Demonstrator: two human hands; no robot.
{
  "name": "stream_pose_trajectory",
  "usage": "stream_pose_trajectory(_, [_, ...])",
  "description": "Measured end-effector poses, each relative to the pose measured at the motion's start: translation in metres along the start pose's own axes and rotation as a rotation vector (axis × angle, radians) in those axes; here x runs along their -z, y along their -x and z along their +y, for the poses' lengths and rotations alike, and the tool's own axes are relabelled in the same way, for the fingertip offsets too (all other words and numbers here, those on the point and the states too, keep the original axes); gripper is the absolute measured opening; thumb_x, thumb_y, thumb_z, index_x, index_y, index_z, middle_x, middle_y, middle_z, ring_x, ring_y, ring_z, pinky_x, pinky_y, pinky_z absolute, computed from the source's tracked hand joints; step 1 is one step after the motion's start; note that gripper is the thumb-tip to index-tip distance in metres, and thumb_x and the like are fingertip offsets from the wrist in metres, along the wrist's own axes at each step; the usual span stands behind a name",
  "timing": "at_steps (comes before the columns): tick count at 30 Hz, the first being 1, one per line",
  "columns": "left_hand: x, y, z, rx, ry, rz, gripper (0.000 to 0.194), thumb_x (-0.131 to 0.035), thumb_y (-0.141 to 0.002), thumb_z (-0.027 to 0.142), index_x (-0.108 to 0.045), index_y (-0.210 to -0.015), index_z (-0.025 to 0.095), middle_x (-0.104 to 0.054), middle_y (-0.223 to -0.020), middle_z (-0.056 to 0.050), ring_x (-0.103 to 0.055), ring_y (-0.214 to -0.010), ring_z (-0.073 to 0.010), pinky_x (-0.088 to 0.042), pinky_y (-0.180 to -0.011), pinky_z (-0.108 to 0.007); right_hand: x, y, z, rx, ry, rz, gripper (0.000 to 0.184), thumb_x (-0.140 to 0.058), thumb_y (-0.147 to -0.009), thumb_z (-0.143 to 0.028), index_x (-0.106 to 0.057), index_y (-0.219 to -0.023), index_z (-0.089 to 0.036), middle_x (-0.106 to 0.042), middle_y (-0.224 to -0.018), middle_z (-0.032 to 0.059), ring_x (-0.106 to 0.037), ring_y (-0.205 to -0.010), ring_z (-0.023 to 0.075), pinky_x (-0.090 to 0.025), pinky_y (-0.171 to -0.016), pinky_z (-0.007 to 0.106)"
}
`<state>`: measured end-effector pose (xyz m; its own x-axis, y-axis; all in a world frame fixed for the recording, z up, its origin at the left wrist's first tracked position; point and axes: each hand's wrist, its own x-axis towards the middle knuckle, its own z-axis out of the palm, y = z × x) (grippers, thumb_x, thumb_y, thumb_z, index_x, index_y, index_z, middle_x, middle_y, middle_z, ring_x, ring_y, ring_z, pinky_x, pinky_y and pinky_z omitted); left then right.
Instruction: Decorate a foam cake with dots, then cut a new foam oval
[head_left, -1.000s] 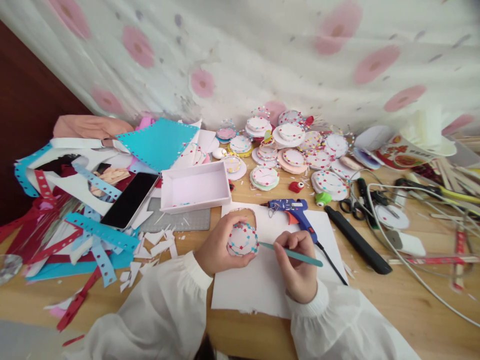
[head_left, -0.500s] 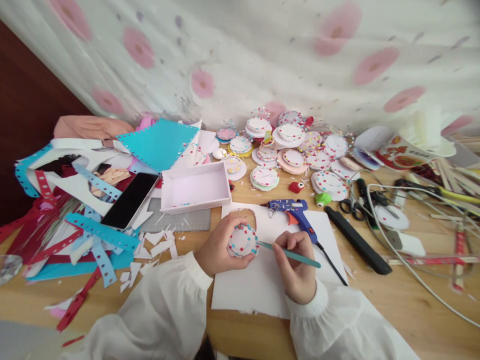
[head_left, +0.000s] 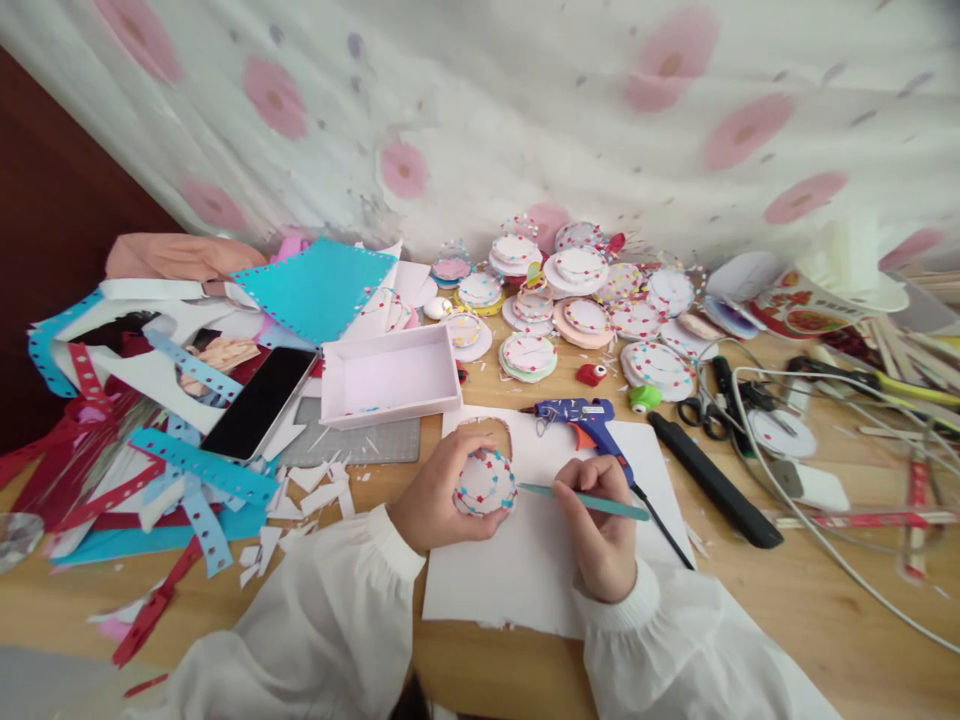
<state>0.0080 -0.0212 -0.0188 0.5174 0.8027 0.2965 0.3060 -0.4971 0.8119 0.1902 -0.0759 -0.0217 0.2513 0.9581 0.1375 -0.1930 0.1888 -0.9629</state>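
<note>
My left hand (head_left: 435, 497) grips a small round paper cake (head_left: 485, 482), white with rings of red and blue dots, held just above a white paper sheet (head_left: 525, 570). My right hand (head_left: 600, 525) holds a thin teal stick (head_left: 592, 503) like a pen; its tip points left and touches the cake's right edge. Both hands are over the sheet at the table's near middle. White sleeves cover both wrists.
A blue glue gun (head_left: 589, 422) lies just behind my right hand. Further back sit a shallow pink box (head_left: 390, 375), a phone (head_left: 259, 400), many finished paper cakes (head_left: 585, 300), scissors (head_left: 701, 405), a black tool (head_left: 716, 480), cables (head_left: 817, 530) and punched paper strips (head_left: 187, 470).
My right hand has shifted slightly right and the teal stick now lies flatter. The left hand and the paper cake have hardly moved.
</note>
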Motion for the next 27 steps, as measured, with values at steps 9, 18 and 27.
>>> stream_pose_trajectory(9, [0.003, -0.001, 0.0, 0.045, -0.009, -0.038, 0.071, -0.079, -0.063, 0.036, -0.043, -0.122, 0.021, -0.055, -0.116, -0.01, -0.057, -0.105, -0.0253, -0.045, -0.094, -0.039, 0.006, -0.004, 0.004, 0.011, 0.044, 0.113, 0.023, -0.061, -0.085, -0.026, -0.038, -0.08, -0.023, -0.042, -0.068, -0.0045, -0.041, -0.061, 0.011, -0.032, -0.057, 0.024])
stream_pose_trajectory(18, [0.013, 0.006, -0.001, -0.016, -0.096, -0.024, 0.095, -0.078, -0.064, 0.052, -0.029, -0.139, 0.022, -0.042, -0.139, -0.017, -0.041, -0.129, -0.0338, -0.034, -0.108, -0.051, 0.021, -0.011, -0.002, 0.444, 0.583, 0.016, 0.011, -0.053, -0.087, -0.016, -0.052, -0.097, -0.022, -0.054, -0.091, 0.0058, -0.056, -0.086, 0.0198, -0.046, -0.071, 0.034])
stream_pose_trajectory(27, [0.029, 0.035, 0.008, 0.021, -0.274, 0.018, 0.071, -0.071, -0.074, 0.038, -0.035, -0.134, 0.023, -0.048, -0.133, -0.013, -0.046, -0.125, -0.0304, -0.039, -0.104, -0.048, 0.049, 0.017, -0.017, 0.585, 1.065, -0.49, 0.035, -0.057, -0.082, -0.024, -0.056, -0.115, -0.017, -0.058, -0.11, 0.0142, -0.059, -0.097, 0.0274, -0.052, -0.08, 0.042])
